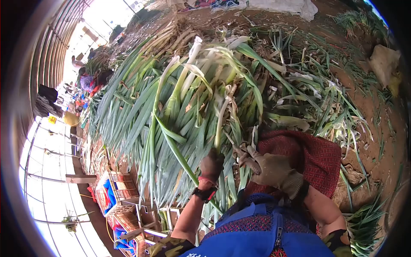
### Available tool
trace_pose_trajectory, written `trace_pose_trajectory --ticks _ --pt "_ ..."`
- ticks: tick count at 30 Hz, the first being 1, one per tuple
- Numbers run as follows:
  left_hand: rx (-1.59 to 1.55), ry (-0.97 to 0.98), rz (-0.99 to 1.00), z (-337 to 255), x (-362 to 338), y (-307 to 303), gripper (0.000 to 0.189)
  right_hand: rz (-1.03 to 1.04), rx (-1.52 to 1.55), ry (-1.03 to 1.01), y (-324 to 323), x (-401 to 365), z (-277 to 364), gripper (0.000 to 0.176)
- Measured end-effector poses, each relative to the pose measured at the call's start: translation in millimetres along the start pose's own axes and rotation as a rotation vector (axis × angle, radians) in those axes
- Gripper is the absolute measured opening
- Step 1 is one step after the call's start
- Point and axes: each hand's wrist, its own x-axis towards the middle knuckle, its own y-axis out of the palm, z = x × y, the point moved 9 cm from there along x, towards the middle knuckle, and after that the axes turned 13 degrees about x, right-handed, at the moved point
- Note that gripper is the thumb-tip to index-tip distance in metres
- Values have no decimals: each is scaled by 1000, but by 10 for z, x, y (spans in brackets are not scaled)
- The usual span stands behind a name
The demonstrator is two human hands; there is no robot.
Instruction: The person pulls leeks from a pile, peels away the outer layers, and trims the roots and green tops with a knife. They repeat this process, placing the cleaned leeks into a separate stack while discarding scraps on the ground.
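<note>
My left hand (pixel 212 166), in a dark work glove, is closed around a leek (pixel 220 124) whose pale end points away from me and carries withered outer leaves. Just to its right is my right hand (pixel 272 168), in a brown-grey glove with its fingers bent together. Thin dry strips show at those fingertips, but what they grip I cannot make out. Beneath and beyond both hands spreads a large pile of leeks (pixel 141 115), with green leaves toward me and root ends at the far side. Several peeled-looking white leeks (pixel 184 81) lie on top.
Dark red patterned cloth (pixel 317 160) lies beside my right arm. Stripped leaves (pixel 299 103) litter the brown soil (pixel 364 141) on the right. Wicker baskets (pixel 122 186) with blue lining stand at lower left. A person (pixel 87 81) is farther off, and a pale sack (pixel 384 62) lies far right.
</note>
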Motion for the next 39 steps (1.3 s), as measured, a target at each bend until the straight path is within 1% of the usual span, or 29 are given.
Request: trace_pose_trajectory --ticks 3,5,6,9,10,12,13,14,15,16,18,21,23,24,25,26,28,29,30,31,32,33,34,35,36,38,39 --pt "-148 -69 152 -25 -74 51 28 -108 5 -10 -64 153 -75 89" --pt "-76 -26 114 -25 -79 37 27 -201 9 -11 -202 235 -67 90" --pt "-42 -3 92 -65 -81 -15 26 -178 -43 -16 -235 237 -10 90" --pt "-156 -114 194 -50 -163 -53 26 -96 -80 19 -203 316 40 88" --pt "-123 -55 133 -36 -148 -69 27 -127 -50 32 -240 380 -23 86" --pt "-240 -122 212 -72 -214 -89 27 -186 10 55 -310 558 -157 81" --pt "-298 -158 249 -96 -246 -104 27 -167 -24 62 -298 596 -158 86" --pt "-121 -8 125 23 -161 13 28 -152 -58 69 -297 647 -139 92" --pt "-107 -7 122 20 -182 -3 28 -129 -94 79 -283 669 -140 97" --pt "-94 -5 119 3 -195 -19 28 -157 -119 93 -261 730 -213 97" --pt "-62 -23 129 -38 -216 -62 28 -256 -111 42 -363 804 -255 96" --pt "-165 -7 134 -78 -249 -93 28 -198 -98 77 -375 833 -235 98" --pt "-159 -14 152 -96 -260 -113 27 -94 -143 129 -274 819 -247 99" --pt "-156 -7 149 -97 -270 -121 25 -137 -144 113 -245 877 -332 98" --pt "-150 2 146 -109 -265 -139 24 -208 -69 40 -288 905 -362 98" --pt "-211 -21 190 -120 -280 -141 22 -281 8 -35 -344 917 -406 97" --pt "-327 -74 280 -142 -353 -182 17 -230 -1 -32 -372 859 -351 99" --pt "-456 -91 277 -82 -354 -174 15 -204 -5 -31 -384 829 -324 101" --pt "-588 -109 276 21 -352 -151 13 -91 -33 11 -338 763 -283 102" --pt "-721 -126 273 49 -335 -205 12 23 -64 53 -318 662 -244 103" --pt "-856 -113 264 84 -296 -356 13 68 -16 72 -379 515 -172 103" --pt "-780 -106 258 71 -252 -578 15 -31 146 -44 -414 514 -251 102" --pt "-747 -157 232 55 -213 -776 19 -132 310 -160 -427 501 -490 101" --pt "-853 -139 217 66 -147 -930 24 -143 335 -120 -540 376 -467 100" --pt "-854 -76 173 20 -58 -1178 27 -155 361 -81 -655 251 -444 99" --pt "-699 90 76 -209 81 -1779 27 -176 360 -20 -789 22 -423 97" --pt "-595 95 20 -141 227 -1977 28 -178 317 -24 -750 -57 -441 97"
